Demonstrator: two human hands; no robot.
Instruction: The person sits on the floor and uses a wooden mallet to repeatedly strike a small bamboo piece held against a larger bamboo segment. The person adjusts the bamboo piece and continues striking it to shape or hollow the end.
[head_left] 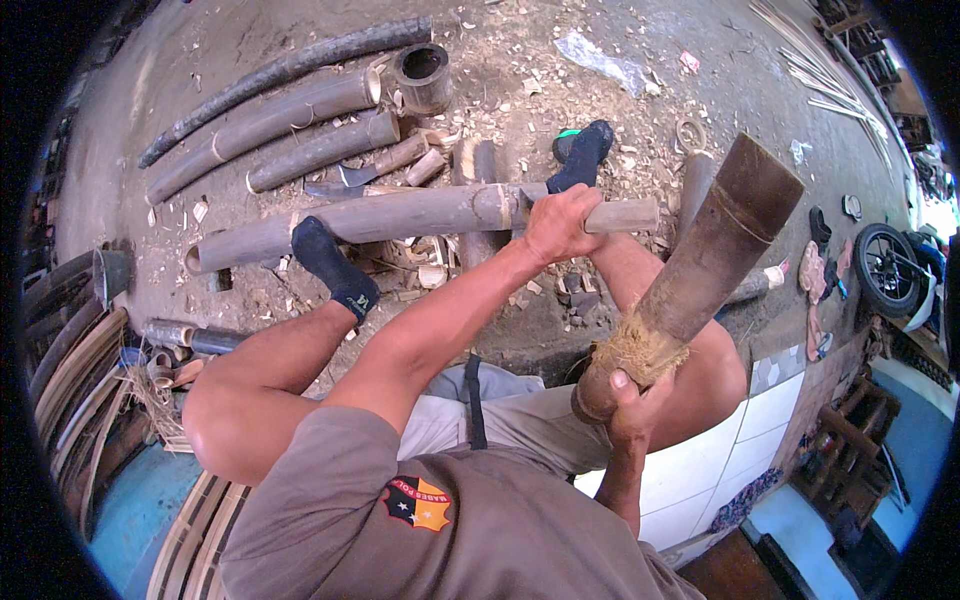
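Across the upper frame spreads a brown, dusty floor [480, 80], littered with pale wood chips [520, 130] that lie thickest around the centre; a crumpled sheet of clear plastic [600, 62] lies at upper centre-right. At upper left, three bamboo poles [265, 125] lie roughly side by side, a short hollow section [422, 80] near their right ends. Thin pale strips [835, 90] are scattered at upper right, a black wheel [888, 268] stands at the right edge, and white tiles [745, 455] cover the lower right. Split bamboo [75, 375] is stacked along the left edge. A long bamboo pole [390, 218] lies across the middle, a sock-clad foot [330, 262] against it. Just above its right end, the left hand [562, 228] is closed around a pale wooden handle [622, 216]. Right of centre, a thick brown bamboo tube [715, 235] slants toward the upper right; the right hand [640, 405] clasps its lower end, thumb against a wad of tan fibre [635, 345] there.
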